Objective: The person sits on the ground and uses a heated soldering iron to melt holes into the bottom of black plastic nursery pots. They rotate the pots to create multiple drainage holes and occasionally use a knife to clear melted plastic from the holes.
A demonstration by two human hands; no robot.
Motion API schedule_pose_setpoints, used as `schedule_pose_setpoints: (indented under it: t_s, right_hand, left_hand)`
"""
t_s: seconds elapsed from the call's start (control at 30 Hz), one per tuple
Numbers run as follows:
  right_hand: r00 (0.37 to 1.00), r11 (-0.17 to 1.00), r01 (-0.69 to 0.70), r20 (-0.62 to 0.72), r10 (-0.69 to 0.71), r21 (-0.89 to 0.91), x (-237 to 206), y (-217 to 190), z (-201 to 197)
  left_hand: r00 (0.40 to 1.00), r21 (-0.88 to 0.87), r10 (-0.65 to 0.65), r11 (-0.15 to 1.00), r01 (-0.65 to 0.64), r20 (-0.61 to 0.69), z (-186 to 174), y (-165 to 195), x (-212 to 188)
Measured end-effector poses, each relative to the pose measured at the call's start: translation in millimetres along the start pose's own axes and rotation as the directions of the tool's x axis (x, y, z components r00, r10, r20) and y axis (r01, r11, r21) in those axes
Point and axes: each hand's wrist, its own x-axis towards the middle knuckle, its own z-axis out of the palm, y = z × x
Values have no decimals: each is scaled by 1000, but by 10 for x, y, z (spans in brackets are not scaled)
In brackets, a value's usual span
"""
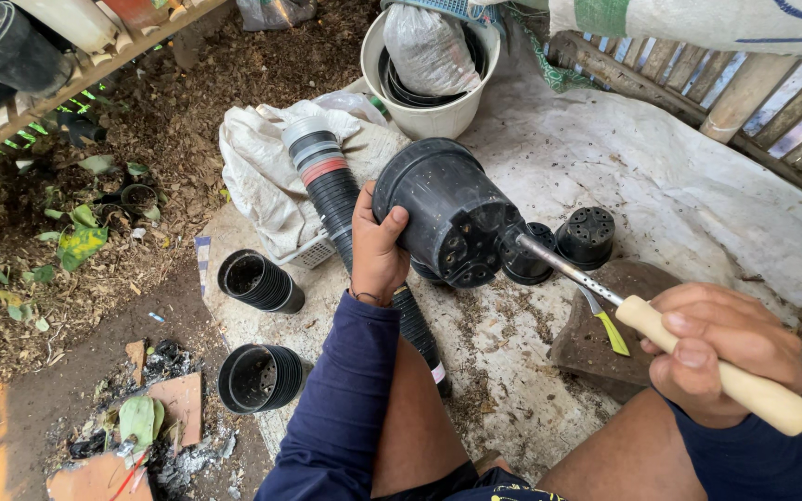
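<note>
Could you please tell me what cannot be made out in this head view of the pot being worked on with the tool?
- Tool tip: hidden where it meets the black pot's base.
- Pot's inside: it faces away.
- Tool handle end: hidden inside the right hand.
- Left hand palm: hidden behind the pot.
- White bucket contents: covered by a bag.

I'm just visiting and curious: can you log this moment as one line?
left hand: grips black pot | right hand: holds metal rod tool | tip: at pot base

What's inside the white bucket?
The white bucket holds a tied grey plastic bag resting on nested black pots. The bag covers whatever lies below it.
</note>
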Motion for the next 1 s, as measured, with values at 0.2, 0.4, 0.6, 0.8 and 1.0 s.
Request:
schedule_pose_setpoints:
  t_s: [0.2,0.4,0.6,0.8,1.0]
  right_hand:
    - [999,999,-1,49,3,-46,-46,34,-59]
    - [998,998,-59,-24,59,11,-34,97,23]
    - [1000,999,3,-22,-2,44,-15,64,0]
    - [997,997,-74,-34,73,-13,-66,45,-8]
    - [967,989,-100,-224,123,111,-120,123,52]
  left_hand:
    - [1000,36,8,999,-8,-5,-10,-7,1]
    - [1000,11,-8,1000,8,-1,-10,-26,29]
    - [1000,-8,-9,1000,9,12,26,-14,26]
    - [1000,-17,-21,1000,21,4,53,-13,24]
    - [1000,-45,3,999,-4,-14,0,-3,36]
